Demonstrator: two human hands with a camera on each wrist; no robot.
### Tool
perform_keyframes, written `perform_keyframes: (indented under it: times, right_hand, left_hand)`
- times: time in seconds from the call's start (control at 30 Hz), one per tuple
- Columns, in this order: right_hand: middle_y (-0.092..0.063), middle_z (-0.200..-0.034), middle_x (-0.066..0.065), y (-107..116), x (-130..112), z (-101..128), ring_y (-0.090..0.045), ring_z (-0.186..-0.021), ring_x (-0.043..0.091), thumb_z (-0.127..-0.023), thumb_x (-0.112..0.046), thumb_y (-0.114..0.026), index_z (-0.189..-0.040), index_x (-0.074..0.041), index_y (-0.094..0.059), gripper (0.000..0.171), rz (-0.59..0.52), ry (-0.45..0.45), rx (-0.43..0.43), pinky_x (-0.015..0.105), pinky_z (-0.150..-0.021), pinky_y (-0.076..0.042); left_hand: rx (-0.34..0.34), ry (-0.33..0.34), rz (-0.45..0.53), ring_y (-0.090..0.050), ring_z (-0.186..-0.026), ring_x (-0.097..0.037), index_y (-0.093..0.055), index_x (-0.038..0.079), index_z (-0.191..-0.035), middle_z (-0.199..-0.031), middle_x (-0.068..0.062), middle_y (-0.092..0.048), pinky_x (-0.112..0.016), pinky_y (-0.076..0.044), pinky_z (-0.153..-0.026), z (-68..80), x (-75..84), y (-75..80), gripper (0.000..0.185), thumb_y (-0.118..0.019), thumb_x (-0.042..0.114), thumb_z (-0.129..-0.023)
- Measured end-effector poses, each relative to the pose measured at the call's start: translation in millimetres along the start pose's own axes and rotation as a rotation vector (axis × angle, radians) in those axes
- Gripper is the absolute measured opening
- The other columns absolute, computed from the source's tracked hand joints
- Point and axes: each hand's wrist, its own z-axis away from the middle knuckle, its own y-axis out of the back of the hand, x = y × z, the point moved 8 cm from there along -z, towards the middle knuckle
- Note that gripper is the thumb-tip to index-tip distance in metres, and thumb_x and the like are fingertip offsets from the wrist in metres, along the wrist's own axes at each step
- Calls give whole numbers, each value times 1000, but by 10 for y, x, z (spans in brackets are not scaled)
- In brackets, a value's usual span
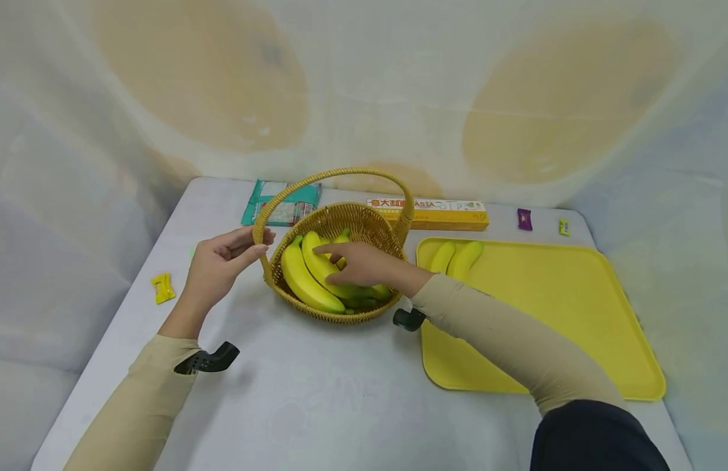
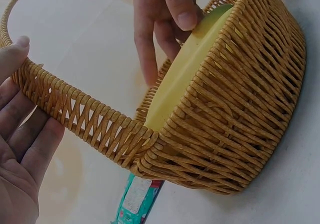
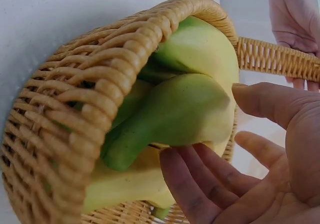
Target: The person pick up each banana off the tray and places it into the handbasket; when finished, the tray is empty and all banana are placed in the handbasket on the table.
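Here, right hand [image 1: 364, 265] loosely open on bananas [image 1: 316, 275]; left hand [image 1: 219, 265] open-fingered against basket handle [image 1: 269, 212].

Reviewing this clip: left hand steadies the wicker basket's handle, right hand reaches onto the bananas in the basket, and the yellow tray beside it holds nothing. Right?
Not quite: the yellow tray is not bare. The head view shows two bananas at its far left corner. The rest stands: left hand on the basket handle, right hand on the basket's bananas.

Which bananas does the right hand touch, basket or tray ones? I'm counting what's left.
The basket bananas: the right hand rests on them. The tray bananas lie untouched on the yellow tray.
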Motion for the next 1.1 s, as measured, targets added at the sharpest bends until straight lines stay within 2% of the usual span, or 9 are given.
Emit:
perform_keyframes:
  times: [0.23,0.4,0.5,0.57,0.63,0.7,0.87,0.97,1.1]
  right_hand:
    - [-62,-137,12,52,158,176,-66,-114,24,-100,-25,-66,-156,-22,-43,61,-69,63,80,32,-88,-57]
    - [-60,-137,13,130,262,484,-63,-115,27,-100,-22,-65,-154,-18,-46,57,-51,100,193,41,-92,-56]
    - [-56,-141,13,181,346,686,-59,-120,27,-100,-23,-66,-153,-22,-48,56,-27,84,279,44,-93,-55]
    - [-54,-141,13,211,420,812,-60,-114,29,-100,-25,-66,-153,-25,-49,55,-32,62,328,45,-88,-55]
    - [-53,-142,12,236,509,926,-59,-115,29,-100,-27,-66,-152,-27,-49,54,-46,37,367,44,-84,-54]
    - [-53,-138,13,253,613,1033,-60,-113,32,-100,-27,-66,-152,-25,-49,55,-71,14,393,46,-82,-55]
    - [-48,-139,18,292,999,1277,-55,-123,38,-99,-23,-68,-155,-12,-44,62,-135,-88,472,54,-97,-53]
    - [-41,-143,24,295,1291,1392,-52,-124,40,-98,-22,-69,-156,-6,-37,68,-160,-175,529,56,-99,-52]
    - [-34,-145,30,282,1603,1491,-47,-126,45,-98,-25,-69,-156,0,-32,73,-140,-277,590,59,-99,-50]
  left_hand:
    - [4,5,-9,-69,-111,-10,-70,4,-128,-120,-9,-73,-20,-53,-96,13,-11,-3,35,-71,22,-98]
    - [2,0,-12,-69,-112,-9,-70,4,-129,-120,-9,-73,-20,-53,-96,11,-11,4,35,-71,21,-98]
    - [1,-6,-12,-69,-112,-9,-70,4,-129,-120,-8,-74,-20,-53,-96,9,-8,18,34,-70,20,-98]
    - [4,-11,-8,-69,-112,-9,-70,4,-129,-119,-7,-74,-20,-53,-96,10,-7,30,34,-70,19,-98]
    - [6,-13,-1,-69,-112,-9,-70,3,-129,-118,-6,-74,-20,-53,-96,14,-8,40,34,-70,18,-98]
    - [7,-14,8,-69,-111,-9,-69,2,-129,-117,-5,-74,-20,-53,-96,19,-12,46,34,-70,17,-98]
    - [1,-17,15,-69,-112,-9,-69,2,-130,-117,-4,-74,-20,-53,-96,20,-18,41,34,-70,16,-98]
    - [-2,-23,19,-69,-112,-10,-69,2,-130,-118,-5,-74,-20,-53,-97,18,-16,39,34,-70,15,-98]
    - [2,-29,17,-69,-111,-10,-69,1,-129,-118,-5,-74,-21,-53,-96,22,-15,47,34,-70,15,-98]
